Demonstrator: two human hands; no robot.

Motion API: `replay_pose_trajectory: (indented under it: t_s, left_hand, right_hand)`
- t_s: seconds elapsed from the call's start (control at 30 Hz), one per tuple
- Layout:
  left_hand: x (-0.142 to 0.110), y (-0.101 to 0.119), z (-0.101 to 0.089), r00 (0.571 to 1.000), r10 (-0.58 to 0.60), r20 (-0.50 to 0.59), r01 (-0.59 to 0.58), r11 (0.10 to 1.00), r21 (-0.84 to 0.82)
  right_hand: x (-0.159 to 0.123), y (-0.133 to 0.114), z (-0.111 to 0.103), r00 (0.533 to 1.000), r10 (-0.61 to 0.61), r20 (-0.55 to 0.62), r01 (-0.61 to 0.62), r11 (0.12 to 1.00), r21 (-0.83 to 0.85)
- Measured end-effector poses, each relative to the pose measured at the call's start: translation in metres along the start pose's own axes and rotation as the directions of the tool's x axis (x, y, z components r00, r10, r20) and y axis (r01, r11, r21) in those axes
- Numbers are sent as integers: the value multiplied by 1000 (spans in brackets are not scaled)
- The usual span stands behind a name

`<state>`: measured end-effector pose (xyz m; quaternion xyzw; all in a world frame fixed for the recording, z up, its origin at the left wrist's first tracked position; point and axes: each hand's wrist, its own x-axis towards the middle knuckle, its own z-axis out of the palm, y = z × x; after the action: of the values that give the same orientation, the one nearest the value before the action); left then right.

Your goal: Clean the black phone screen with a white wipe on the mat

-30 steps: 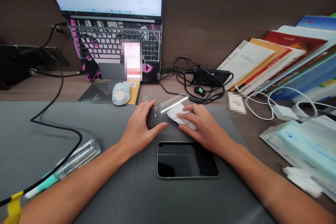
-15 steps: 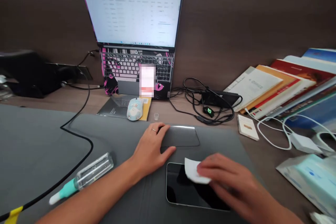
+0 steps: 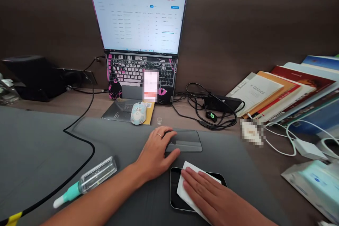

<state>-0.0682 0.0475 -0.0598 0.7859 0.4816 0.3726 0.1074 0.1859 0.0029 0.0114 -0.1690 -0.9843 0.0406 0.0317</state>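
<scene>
A black phone (image 3: pixel 176 197) lies screen up on the grey desk mat (image 3: pixel 127 169) near the front edge. My right hand (image 3: pixel 209 197) rests flat on a white wipe (image 3: pixel 185 183) spread over the phone's screen, fingers stretched out. My left hand (image 3: pixel 156 152) sits just behind the phone, its fingers and thumb pinching the left end of a clear glass screen protector (image 3: pixel 186 141) that lies flat on the mat.
A clear spray bottle (image 3: pixel 90 180) with a teal cap lies at the left beside a black cable (image 3: pixel 84 141). An open laptop (image 3: pixel 140 42), a mouse (image 3: pixel 138 113), tangled chargers (image 3: pixel 214 109), stacked folders (image 3: pixel 286 88) and a blue packet (image 3: pixel 312 183) ring the mat.
My left hand lowered the tilted screen protector flat onto the mat. My right hand carried the wipe from the protector down onto the phone's screen. The view tilted upward.
</scene>
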Motion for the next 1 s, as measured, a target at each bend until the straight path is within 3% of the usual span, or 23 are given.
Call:
replay_pose_trajectory:
  t_s: [0.13, 0.23, 0.33, 0.47, 0.57, 0.73, 0.87, 1.0]
  left_hand:
    - [2, -1, -2, 1000, -5, -15, 5, 1000, -27]
    - [2, -2, -3, 1000, -12, -16, 11, 999, -47]
    - [1, -2, -5, 1000, -13, -10, 13, 998, -66]
    - [0, -2, -6, 1000, -2, -6, 1, 997, -77]
    - [0, -3, -6, 1000, 2, -9, -3, 997, -73]
    - [-1, -3, -6, 1000, 18, -4, -18, 998, -63]
    - [-1, -4, -8, 999, 42, 7, -42, 997, -69]
    - [0, -4, -11, 999, 36, -29, -39, 996, -75]
  right_hand:
    - [6, -5, 6, 996, 42, 74, -45, 998, 42]
    - [16, -6, 8, 983, 23, 183, -57, 981, 183]
    - [28, -7, 4, 967, -51, 249, -48, 925, 376]
    - [33, -9, 0, 957, -171, 236, 24, 853, 522]
    - [25, -8, 7, 965, -147, 216, 19, 862, 506]
    - [12, -4, 26, 986, 0, 166, -63, 927, 371]
    - [3, 1, 24, 978, 95, 185, -146, 946, 290]
    - [-29, 4, 17, 973, 208, 103, -227, 946, 233]
